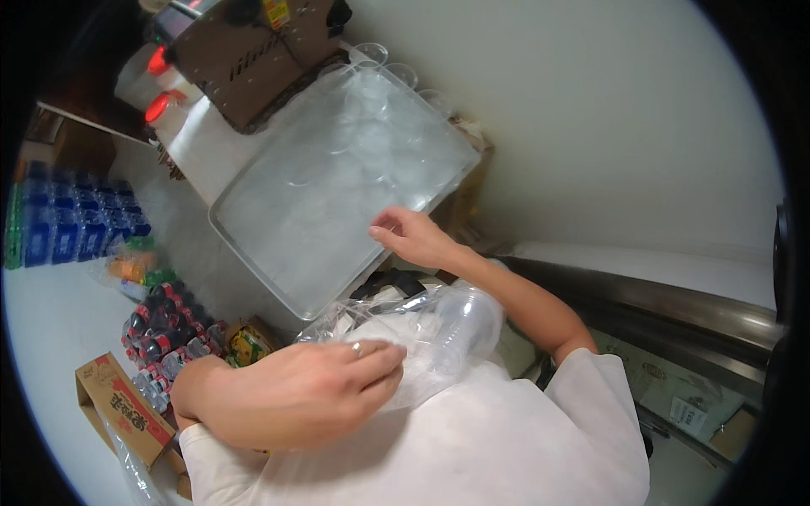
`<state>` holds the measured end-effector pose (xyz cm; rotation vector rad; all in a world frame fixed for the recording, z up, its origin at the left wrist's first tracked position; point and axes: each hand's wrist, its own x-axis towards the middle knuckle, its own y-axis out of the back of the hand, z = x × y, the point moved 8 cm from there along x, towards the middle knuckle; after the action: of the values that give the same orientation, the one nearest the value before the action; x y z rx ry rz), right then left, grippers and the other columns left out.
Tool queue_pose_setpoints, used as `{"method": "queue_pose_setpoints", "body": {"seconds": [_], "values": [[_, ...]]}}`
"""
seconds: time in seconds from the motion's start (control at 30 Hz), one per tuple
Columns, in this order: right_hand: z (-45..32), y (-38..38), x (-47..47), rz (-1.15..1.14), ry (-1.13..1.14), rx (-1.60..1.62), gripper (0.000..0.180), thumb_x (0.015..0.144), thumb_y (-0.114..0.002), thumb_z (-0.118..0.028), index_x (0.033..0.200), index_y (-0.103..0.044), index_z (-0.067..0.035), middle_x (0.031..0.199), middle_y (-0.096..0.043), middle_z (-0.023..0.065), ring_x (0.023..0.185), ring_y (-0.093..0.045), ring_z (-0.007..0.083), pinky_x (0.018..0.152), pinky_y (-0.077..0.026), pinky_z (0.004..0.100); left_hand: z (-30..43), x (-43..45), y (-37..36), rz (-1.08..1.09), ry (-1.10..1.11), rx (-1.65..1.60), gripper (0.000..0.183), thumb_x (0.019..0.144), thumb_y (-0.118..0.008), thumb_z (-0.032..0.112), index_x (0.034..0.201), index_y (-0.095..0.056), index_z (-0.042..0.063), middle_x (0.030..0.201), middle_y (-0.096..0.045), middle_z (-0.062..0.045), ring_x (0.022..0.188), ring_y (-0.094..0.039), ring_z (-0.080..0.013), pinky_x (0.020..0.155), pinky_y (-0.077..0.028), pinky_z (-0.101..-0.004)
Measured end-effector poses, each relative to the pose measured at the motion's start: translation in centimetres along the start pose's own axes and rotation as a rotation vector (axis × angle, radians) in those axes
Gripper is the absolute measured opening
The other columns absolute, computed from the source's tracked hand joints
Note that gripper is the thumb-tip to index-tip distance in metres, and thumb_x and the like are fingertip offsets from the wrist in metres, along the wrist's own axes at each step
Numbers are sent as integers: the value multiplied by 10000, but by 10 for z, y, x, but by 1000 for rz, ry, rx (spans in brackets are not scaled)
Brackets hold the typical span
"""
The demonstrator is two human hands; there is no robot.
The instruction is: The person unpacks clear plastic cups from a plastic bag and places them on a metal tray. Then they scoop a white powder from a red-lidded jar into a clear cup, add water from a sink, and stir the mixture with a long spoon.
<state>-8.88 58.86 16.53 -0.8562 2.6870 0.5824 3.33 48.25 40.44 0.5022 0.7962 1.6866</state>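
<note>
Low in front of my chest, my left hand point(316, 386), with a ring on one finger, is closed at the edge of a clear plastic bag point(414, 386). Inside the bag lies a stack of clear plastic cups point(462, 322), to the right of the fingertips. My right hand point(411, 237) is over the near right rim of a large metal tray point(253, 275), fingers curled but apart, with nothing seen in it. Clear cups point(370, 136) crowd the tray's far and right part; their outlines are faint.
A brown carton point(253, 63) and red-lidded jars point(166, 107) stand past the tray. Left are packs of blue bottles point(76, 218), dark drink bottles point(166, 322) and an opened cardboard box point(126, 405). A wall point(601, 126) and a metal-edged counter point(683, 316) bound the right side.
</note>
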Motion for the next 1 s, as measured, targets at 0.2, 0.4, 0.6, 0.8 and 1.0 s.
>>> {"method": "queue_pose_setpoints", "body": {"seconds": [0.2,0.4,0.6,0.8,1.0], "values": [[27,0,6,-28,-54,-5,377,957,-660,-331,1101,-659,18,986,-722,130,855,-690,197,776,-553,343,-2,58,-24,139,-126,146,347,720,-651,89,1002,-576,-98,994,-579,-171,870,-632,-236,693,-557,-322],[58,3,4,-14,-127,89,392,936,-662,-339,1026,-668,43,901,-731,120,767,-695,191,701,-557,335,-12,66,-40,196,47,175,421,847,-719,260,1100,-587,-49,843,-616,-70,677,-628,-175,555,-517,-316],[73,0,11,-33,-159,111,393,936,-653,-338,1026,-667,44,879,-735,106,696,-690,160,673,-557,319,-7,81,-53,297,78,433,492,797,-717,283,1121,-585,-64,881,-591,-69,732,-593,-168,565,-500,-282],[69,-2,8,-65,-177,128,397,940,-644,-331,1036,-663,54,897,-738,112,701,-693,161,676,-559,320,-6,84,-54,307,78,387,504,792,-724,306,1148,-595,-27,925,-613,-65,746,-610,-167,541,-478,-270],[61,-6,1,-127,-203,232,387,958,-634,-325,1069,-656,45,953,-729,118,745,-688,166,731,-553,319,-12,60,-37,400,137,118,483,783,-782,254,1149,-597,-4,896,-595,-67,670,-635,-191,535,-508,-302]]}}
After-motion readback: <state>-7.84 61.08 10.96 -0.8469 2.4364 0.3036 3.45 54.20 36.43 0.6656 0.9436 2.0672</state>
